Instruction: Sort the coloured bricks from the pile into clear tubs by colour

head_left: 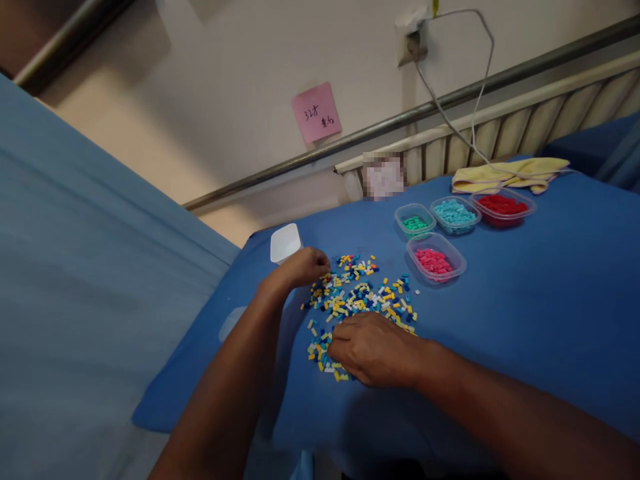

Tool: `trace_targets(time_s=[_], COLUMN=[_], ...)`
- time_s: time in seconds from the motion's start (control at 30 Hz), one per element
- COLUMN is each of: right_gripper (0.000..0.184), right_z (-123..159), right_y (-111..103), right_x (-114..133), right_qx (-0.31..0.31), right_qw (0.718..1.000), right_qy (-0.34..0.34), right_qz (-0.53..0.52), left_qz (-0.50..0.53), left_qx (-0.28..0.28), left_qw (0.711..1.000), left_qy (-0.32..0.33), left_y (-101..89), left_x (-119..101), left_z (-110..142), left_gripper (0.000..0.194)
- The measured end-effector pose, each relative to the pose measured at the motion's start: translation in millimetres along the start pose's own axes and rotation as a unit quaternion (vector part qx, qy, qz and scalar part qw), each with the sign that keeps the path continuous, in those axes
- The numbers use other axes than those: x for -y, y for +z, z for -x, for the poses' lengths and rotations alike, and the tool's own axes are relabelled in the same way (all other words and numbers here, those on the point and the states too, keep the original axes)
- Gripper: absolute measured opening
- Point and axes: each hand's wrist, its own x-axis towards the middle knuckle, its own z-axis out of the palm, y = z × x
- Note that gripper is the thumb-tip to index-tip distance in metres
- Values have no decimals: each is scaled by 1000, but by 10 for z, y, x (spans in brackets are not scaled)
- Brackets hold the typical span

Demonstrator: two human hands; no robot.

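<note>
Small loose building bricks (367, 300) in yellow, white, light blue and dark blue lie spread over the blue cover, with a few red and orange ones among them. My left hand (307, 265) is at the upper left edge of this pile, its fingers curled together at the bricks. Whatever is between its fingertips is hidden. Palm down, my right hand (373, 347) rests over the lower part of the pile, fingers bent and close together. It covers some bricks, and I cannot make out what its fingers hold.
To the right stand clear tubs of sorted bricks: green (415, 223), light blue (454, 213), red (503, 205) and pink (433, 261). A white tub (285, 243) sits beyond my left hand. Behind lie a yellow cloth (505, 175) and a cable (450, 125). A curtain (100, 267) hangs left.
</note>
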Motion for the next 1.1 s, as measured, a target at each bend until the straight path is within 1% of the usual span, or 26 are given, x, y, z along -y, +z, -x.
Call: trace_targets(time_s=[0.07,0.13,0.2,0.27,0.4,0.63,0.8,0.87,0.93,0.97,1.03,1.1], right_gripper=[15,17,19,20,20,14,17,18,17,16,15,16], right_z=[2,12,26,38,41,25,22,22,24,25,27,25], right_y=[3,-5,-15,-17,-11,-51,-49,-41,-32,-29,-30,-43], right_x=[2,-4,-12,-18,-20,-13,-9,-12,-17,-19,-23,-23], right_qx=[2,5,8,9,14,38,30,27,27,28,32,36], right_qw=[1000,1000,1000,1000,999,999,999,999,1000,1000,999,999], right_qy=[-4,2,15,26,28,16,17,18,15,13,12,14], right_qz=[-4,-4,-4,-5,-3,-7,-9,-6,-3,-2,-3,-4], left_qz=[-11,-21,-39,-63,-100,-135,-169,-172,-164,-157,-142,-141], left_qx=[0,-13,-25,-29,-26,-19,-10,-10,-30,-45,-69,-67], left_qw=[1000,999,997,995,990,987,982,982,984,986,987,985], left_qy=[-29,-46,-57,-73,-93,-81,-77,-76,-56,-36,19,69], left_y=[135,251,327,360,337,290,259,237,221,219,230,256], left_x=[56,47,16,-14,-51,-111,-165,-184,-224,-254,-330,-407], left_z=[59,92,105,109,113,106,83,60,18,-10,-76,-144], left_gripper=[22,23,24,25,26,28,24,26,30,32,35,36])
